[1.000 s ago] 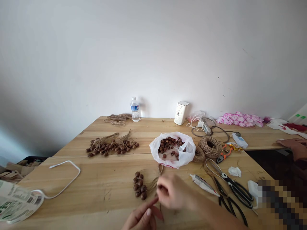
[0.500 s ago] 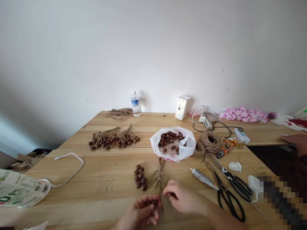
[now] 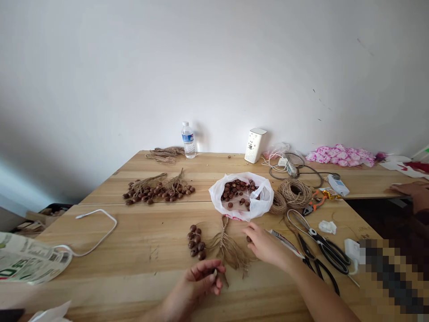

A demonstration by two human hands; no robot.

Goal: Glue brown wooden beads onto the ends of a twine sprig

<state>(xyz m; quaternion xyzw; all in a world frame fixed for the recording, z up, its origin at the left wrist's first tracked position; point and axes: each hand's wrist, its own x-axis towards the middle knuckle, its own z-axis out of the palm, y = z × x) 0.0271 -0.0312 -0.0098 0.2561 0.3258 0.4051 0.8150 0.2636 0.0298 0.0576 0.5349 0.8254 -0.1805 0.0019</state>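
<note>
- I log the left hand [image 3: 201, 281] curled, its fingertips pinching the near end of the jute twine bundle [image 3: 229, 249], which lies fanned on the desk [image 3: 140, 250].
- Right hand [image 3: 264, 245] loosely curled at one brown bead [image 3: 248, 239]; I cannot tell if it grips.
- Bead cluster [image 3: 196, 242] lies just left of the bundle, white plastic bag [image 3: 259, 208] beyond.

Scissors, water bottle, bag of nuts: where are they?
scissors [image 3: 313, 232], head view, on the pivot.
water bottle [image 3: 187, 138], head view, on its label.
bag of nuts [image 3: 259, 207], head view, on its white plastic wall.
</note>
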